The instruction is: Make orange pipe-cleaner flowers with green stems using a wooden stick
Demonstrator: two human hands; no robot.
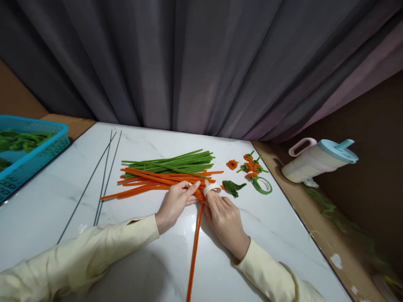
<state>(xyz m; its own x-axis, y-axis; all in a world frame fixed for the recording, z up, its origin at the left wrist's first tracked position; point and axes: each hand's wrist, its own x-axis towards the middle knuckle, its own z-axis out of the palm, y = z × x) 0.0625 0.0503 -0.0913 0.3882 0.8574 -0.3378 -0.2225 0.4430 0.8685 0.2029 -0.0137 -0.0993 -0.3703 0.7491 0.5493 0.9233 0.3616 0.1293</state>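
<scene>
I am looking down at a fuzzy orange pipe cleaner (194,247), a thin chenille stem whose long axis is running almost straight away from me, its near end leaving the bottom edge of the view and its far end reaching the hands. It is lying flat on the white marble-patterned table (44,205). My left hand (175,202) is resting with fingers extended and pressed down onto the stem's far end, where it is meeting the orange bundle (147,182). My right hand (226,219) is curling loosely beside the stem, its forefinger wearing a pale tape ring (211,188); I cannot tell whether those fingertips are pinching anything.

The orange bundle is lying crosswise, left to right, with a green bundle (176,161) just behind it, similarly aligned. Three thin dark wires (102,184) are lying to the left. Small orange flowers (252,165), a green tape roll (262,184) and folded green leaves (233,187) are sitting to the right. A blue perforated basket (31,157) is standing far left, a lidded plastic jug (317,161) far right.
</scene>
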